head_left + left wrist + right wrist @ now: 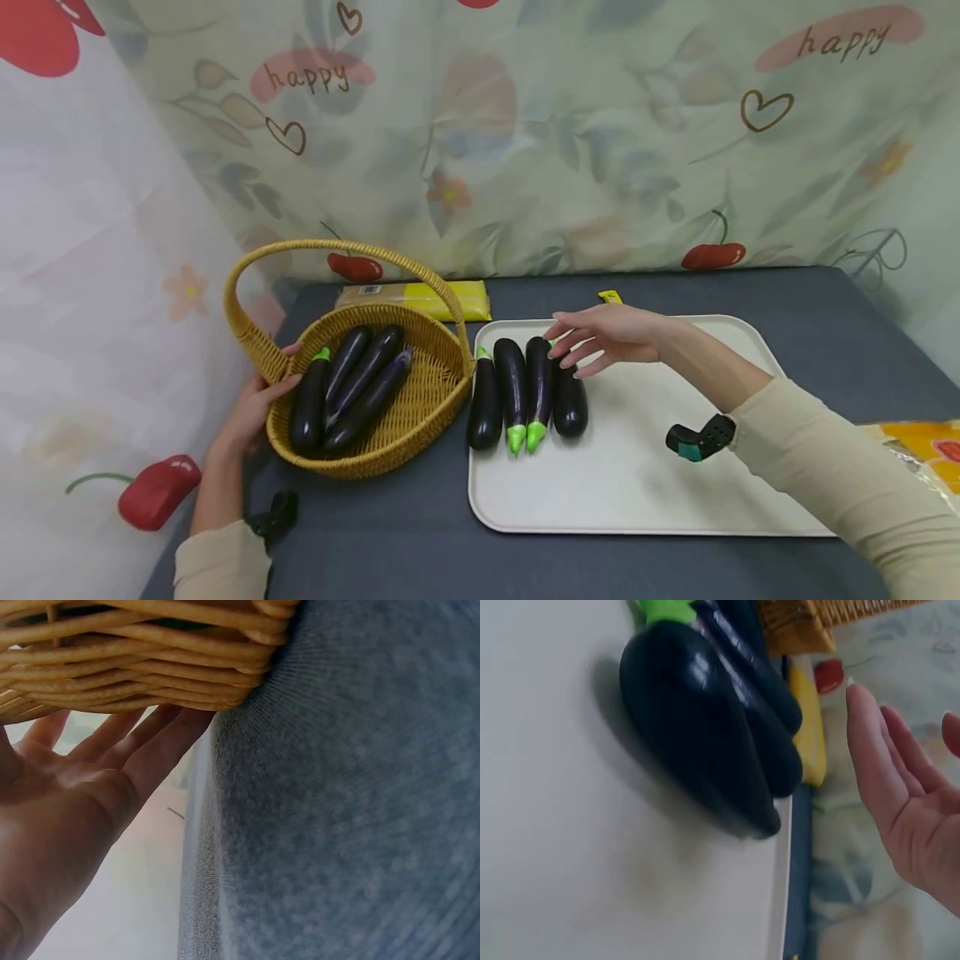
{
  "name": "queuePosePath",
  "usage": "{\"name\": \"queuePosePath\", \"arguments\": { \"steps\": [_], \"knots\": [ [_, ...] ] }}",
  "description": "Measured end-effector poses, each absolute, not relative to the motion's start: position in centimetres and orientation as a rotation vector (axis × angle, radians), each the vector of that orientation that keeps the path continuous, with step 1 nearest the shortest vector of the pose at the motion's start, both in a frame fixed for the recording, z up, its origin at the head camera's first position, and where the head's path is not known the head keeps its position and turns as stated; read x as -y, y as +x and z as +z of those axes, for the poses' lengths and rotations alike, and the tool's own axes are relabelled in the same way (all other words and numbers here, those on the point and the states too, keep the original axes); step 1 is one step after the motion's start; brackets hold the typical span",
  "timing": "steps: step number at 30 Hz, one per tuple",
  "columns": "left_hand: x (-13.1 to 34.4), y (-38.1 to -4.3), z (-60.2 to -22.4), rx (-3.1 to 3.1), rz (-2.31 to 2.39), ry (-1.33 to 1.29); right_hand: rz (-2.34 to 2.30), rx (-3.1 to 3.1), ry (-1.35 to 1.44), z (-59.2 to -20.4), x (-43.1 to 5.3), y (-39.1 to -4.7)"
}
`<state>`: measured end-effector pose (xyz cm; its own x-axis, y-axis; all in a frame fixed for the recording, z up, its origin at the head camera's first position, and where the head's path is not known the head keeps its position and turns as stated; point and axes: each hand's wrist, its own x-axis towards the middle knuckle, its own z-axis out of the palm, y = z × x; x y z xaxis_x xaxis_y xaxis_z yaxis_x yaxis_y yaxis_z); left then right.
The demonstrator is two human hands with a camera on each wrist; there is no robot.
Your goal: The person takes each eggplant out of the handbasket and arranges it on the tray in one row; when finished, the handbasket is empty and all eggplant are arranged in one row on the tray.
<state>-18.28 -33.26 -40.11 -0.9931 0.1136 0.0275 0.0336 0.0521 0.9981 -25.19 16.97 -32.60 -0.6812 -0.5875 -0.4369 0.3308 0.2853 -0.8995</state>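
A smooth white tray (675, 492), spreading wide to its raised rim (652, 532), lies beside a woven basket (438, 404). Four glossy eggplants (511, 387) line the tray's left end, long axes near to far, the middle two's green caps (516, 438) pointing near. The left hand (249, 414) grips the basket's edge; the right hand (611, 332) hovers near them, fingers apart.

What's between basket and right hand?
Eggplants, side by side on the tray. The head view shows it: the row starts beside the basket, and the right hand overlaps its far end there.
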Motion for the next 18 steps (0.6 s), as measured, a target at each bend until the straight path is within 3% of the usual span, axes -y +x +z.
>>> {"name": "queuePosePath", "arguments": {
  "steps": [18],
  "knots": [
    [33.1,-18.2,-40.0,-2.245,2.119,0.152,-1.459,-1.596,-0.409,-31.2,-9.9,-22.2]
  ]
}}
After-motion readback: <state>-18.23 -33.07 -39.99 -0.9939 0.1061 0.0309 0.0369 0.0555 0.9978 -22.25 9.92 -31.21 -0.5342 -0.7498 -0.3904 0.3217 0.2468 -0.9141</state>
